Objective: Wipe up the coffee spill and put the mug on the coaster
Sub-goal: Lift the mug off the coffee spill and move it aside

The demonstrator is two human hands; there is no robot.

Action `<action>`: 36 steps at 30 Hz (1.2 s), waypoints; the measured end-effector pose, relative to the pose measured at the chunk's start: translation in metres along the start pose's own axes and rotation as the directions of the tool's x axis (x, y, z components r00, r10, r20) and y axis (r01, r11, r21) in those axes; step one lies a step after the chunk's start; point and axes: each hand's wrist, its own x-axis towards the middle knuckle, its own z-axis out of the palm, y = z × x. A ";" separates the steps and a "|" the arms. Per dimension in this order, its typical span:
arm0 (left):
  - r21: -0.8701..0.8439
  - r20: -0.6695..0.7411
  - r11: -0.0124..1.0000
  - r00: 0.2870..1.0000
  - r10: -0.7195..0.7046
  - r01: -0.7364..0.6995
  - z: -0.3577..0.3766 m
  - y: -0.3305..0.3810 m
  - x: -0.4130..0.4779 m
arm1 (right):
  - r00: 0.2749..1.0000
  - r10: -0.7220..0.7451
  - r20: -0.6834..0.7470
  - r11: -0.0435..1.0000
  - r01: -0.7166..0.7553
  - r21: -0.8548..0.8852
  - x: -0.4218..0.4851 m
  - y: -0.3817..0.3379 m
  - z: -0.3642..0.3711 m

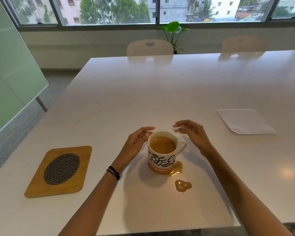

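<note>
With left hand (136,142) and right hand (192,133) both open, empty, flanking the full mug (162,150) standing in its spill (177,169) mid-table (143,91): close evenly, lift level toward the coaster (60,171).

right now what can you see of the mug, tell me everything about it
The mug is white and looks ceramic, with black lettering and bean shapes around its side and a handle on its right. It stands upright near the front of the white table, nearly full of light brown coffee. Its base sits in a coffee puddle; a second, separate puddle lies nearer the table edge. The left hand and right hand are open on either side of it, not gripping it.
</note>
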 end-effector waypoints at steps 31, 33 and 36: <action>0.099 0.339 0.989 0.938 0.073 -0.113 0.010 0.003 -0.011 | 0.812 0.139 0.567 0.955 -0.261 0.140 -0.016 -0.022 -0.011; 0.089 0.320 0.989 0.944 0.084 -0.118 0.011 0.003 -0.011 | 0.812 0.138 0.567 0.955 -0.260 0.139 -0.016 -0.024 -0.010; 0.080 0.306 0.988 0.947 0.102 -0.132 0.011 0.003 -0.010 | 0.819 0.142 0.556 0.957 -0.256 0.133 -0.017 -0.027 -0.008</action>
